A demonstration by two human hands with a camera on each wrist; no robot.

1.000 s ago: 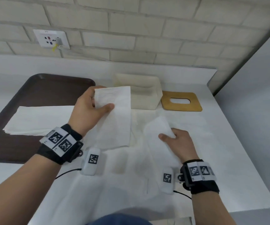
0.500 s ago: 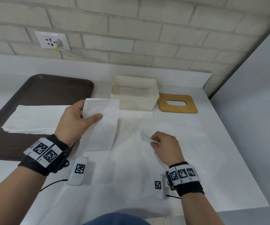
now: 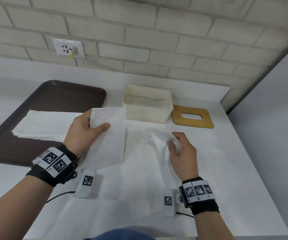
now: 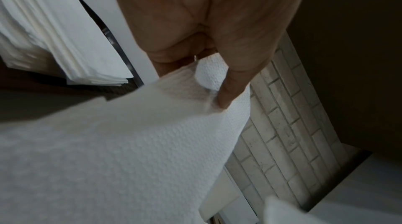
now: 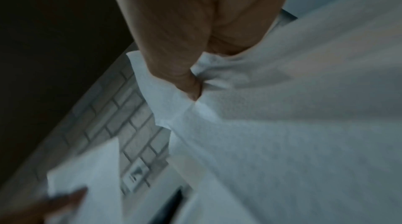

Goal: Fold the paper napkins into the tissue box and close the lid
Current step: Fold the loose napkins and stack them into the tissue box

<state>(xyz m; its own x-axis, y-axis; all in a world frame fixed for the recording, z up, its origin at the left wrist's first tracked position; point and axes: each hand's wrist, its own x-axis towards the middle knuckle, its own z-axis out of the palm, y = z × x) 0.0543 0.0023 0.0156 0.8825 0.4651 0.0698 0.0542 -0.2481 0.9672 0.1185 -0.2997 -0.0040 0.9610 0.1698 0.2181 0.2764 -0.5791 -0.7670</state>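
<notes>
My left hand (image 3: 86, 129) pinches the top corner of a folded white napkin (image 3: 108, 135) between thumb and fingers, and the napkin hangs above the table; the left wrist view shows the thumb (image 4: 230, 90) pressed into the embossed paper (image 4: 130, 159). My right hand (image 3: 179, 146) pinches the top of a second, crumpled napkin (image 3: 157, 148) and lifts it off the table; the thumb (image 5: 187, 83) bites into its edge (image 5: 261, 141). The cream tissue box (image 3: 147, 103) stands open behind both hands. Its wooden slotted lid (image 3: 191, 116) lies flat to the box's right.
A dark brown tray (image 3: 27, 115) at the left holds a stack of flat napkins (image 3: 42, 125). White paper covers the table (image 3: 226, 170). A brick wall with a socket (image 3: 67, 48) runs behind. The table ends at the right and near edges.
My left hand drew its folded napkin back from the box toward me. My right hand, which pressed flat on the second napkin, now pinches it and raises it off the table.
</notes>
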